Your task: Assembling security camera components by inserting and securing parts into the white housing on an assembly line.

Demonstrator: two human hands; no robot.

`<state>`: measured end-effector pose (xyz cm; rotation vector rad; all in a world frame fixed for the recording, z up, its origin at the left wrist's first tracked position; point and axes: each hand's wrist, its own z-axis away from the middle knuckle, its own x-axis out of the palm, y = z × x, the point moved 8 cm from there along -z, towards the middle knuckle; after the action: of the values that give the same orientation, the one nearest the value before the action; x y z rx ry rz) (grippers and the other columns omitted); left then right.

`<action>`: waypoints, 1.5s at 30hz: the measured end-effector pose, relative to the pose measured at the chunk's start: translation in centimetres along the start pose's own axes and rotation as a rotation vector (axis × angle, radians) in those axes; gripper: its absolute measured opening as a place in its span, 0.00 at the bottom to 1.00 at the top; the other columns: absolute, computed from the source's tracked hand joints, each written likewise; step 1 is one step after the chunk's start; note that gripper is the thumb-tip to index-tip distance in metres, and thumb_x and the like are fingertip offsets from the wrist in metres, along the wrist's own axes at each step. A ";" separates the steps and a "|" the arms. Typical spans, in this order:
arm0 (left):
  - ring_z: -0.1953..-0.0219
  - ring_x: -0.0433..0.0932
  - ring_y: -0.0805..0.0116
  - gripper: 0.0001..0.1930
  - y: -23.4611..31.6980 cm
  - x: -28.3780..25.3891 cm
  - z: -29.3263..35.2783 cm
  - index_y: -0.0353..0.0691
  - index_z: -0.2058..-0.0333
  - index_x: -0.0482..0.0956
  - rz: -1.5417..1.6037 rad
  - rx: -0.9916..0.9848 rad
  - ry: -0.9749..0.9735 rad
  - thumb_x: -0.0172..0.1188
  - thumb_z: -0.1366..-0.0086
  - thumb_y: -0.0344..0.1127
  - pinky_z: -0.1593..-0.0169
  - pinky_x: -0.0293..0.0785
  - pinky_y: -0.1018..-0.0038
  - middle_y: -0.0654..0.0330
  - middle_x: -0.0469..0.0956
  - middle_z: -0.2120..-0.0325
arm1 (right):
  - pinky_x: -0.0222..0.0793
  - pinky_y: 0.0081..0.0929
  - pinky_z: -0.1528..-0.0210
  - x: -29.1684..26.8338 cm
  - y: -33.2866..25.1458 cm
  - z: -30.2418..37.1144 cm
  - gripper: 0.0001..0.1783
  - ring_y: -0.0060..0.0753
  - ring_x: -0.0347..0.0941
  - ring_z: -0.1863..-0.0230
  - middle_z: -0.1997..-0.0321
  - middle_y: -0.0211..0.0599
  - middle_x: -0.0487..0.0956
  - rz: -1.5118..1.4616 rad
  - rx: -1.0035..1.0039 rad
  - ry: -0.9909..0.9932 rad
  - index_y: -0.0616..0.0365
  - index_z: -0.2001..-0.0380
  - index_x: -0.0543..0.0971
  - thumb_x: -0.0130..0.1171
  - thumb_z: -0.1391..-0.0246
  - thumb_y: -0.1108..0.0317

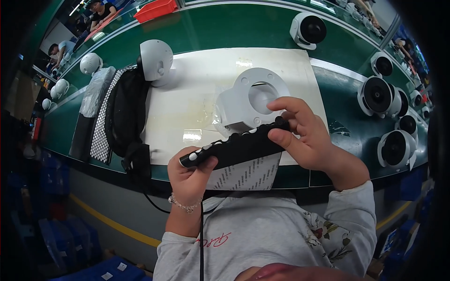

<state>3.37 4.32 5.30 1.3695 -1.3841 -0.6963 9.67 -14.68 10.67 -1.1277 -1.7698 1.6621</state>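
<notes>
**Black strip held between the left hand and the right hand above a counter**

Head view. The black strip point(248, 149), with a scalloped upper edge backed by white spots, slants across the near part of the counter point(229, 25), its right end higher in the frame than its left. The left hand point(190, 175), a beaded bracelet point(185, 204) at its wrist, is closed on the strip's left end, thumb pressed on the near face. The right hand point(307, 136) pinches the right end between thumb and bent fingers; its index finger stretches away from the strip, over the rim of a white ring-shaped housing point(276, 84). The housing lies just beyond the strip on a pale mat point(187, 103) — its round opening faces up. Below the strip, a light sheet with repeated dark print point(243, 173) reaches the counter's near edge. To the left lie a black fabric bundle point(129, 110), a perforated white-and-black strip point(101, 126) and a clear plastic wrapping point(97, 91); a white rounded shell point(156, 58) stands beside the bundle. A white device with a black round front point(309, 29) stands beyond the mat, and several similar units point(395, 147) cluster at right — near the counter's edge. A red tray point(155, 9) sits at the far side.
</notes>
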 end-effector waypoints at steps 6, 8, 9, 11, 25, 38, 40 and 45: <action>0.82 0.63 0.82 0.07 1.1 -0.8 -0.2 0.30 0.77 0.73 -0.134 0.081 0.055 0.63 0.51 0.26 0.78 0.57 0.86 0.67 0.69 0.85 | 0.63 0.17 0.68 -0.8 -0.5 0.0 0.15 0.18 0.67 0.71 0.65 0.35 0.70 0.101 -0.047 0.022 0.61 0.61 0.67 0.56 0.53 0.75; 0.82 0.63 0.82 0.08 0.9 -1.1 -0.1 0.29 0.77 0.73 -0.171 0.084 0.058 0.63 0.50 0.27 0.79 0.57 0.85 0.67 0.69 0.85 | 0.63 0.19 0.66 -0.5 -1.6 -0.3 0.10 0.23 0.69 0.69 0.63 0.38 0.71 0.372 -0.110 -0.061 0.60 0.69 0.71 0.59 0.58 0.77; 0.82 0.63 0.82 0.08 0.8 -1.1 -0.1 0.29 0.77 0.73 -0.169 0.082 0.055 0.63 0.50 0.27 0.79 0.57 0.85 0.67 0.69 0.85 | 0.63 0.19 0.66 -0.7 -1.6 -0.4 0.10 0.23 0.69 0.69 0.63 0.38 0.71 0.372 -0.107 -0.059 0.60 0.69 0.71 0.59 0.58 0.77; 0.82 0.63 0.82 0.08 0.7 -1.1 -0.1 0.29 0.77 0.73 -0.214 0.080 0.039 0.62 0.50 0.27 0.79 0.57 0.85 0.67 0.69 0.85 | 0.64 0.23 0.63 -0.3 -4.2 0.5 0.10 0.34 0.69 0.62 0.60 0.39 0.71 0.712 -0.503 0.028 0.57 0.76 0.71 0.60 0.63 0.79; 0.82 0.62 0.82 0.07 0.4 -0.6 -0.2 0.29 0.75 0.73 -0.228 0.093 0.021 0.61 0.50 0.25 0.79 0.57 0.85 0.66 0.69 0.85 | 0.61 0.32 0.62 1.2 -4.2 0.5 0.24 0.40 0.69 0.61 0.64 0.36 0.73 0.654 -0.700 0.035 0.50 0.61 0.63 0.58 0.62 0.81; 0.82 0.64 0.81 0.05 -1.2 0.0 -0.1 0.29 0.77 0.72 -0.167 -0.146 0.030 0.60 0.51 0.23 0.79 0.59 0.84 0.64 0.70 0.86 | 0.60 0.25 0.73 4.1 -4.6 2.2 0.26 0.34 0.71 0.69 0.61 0.35 0.70 0.679 -1.002 0.022 0.43 0.58 0.65 0.57 0.62 0.80; 0.82 0.64 0.81 0.05 -1.0 0.3 -0.5 0.30 0.77 0.72 -0.212 -0.085 -0.010 0.59 0.51 0.23 0.79 0.59 0.84 0.64 0.70 0.86 | 0.60 0.25 0.74 4.3 -4.5 2.6 0.27 0.34 0.71 0.68 0.62 0.35 0.69 0.647 -0.989 -0.022 0.41 0.58 0.66 0.56 0.62 0.80; 0.80 0.68 0.78 0.06 -1.0 0.3 -0.7 0.31 0.75 0.73 -0.217 -0.067 0.012 0.61 0.53 0.22 0.77 0.63 0.83 0.63 0.72 0.84 | 0.63 0.22 0.69 0.3 -2.7 0.3 0.33 0.28 0.68 0.70 0.61 0.35 0.67 0.515 -0.656 0.104 0.49 0.47 0.57 0.51 0.58 0.83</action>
<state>4.37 4.03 4.68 1.4813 -1.2029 -0.8673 8.57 -14.44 13.12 -2.0582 -2.1446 1.2365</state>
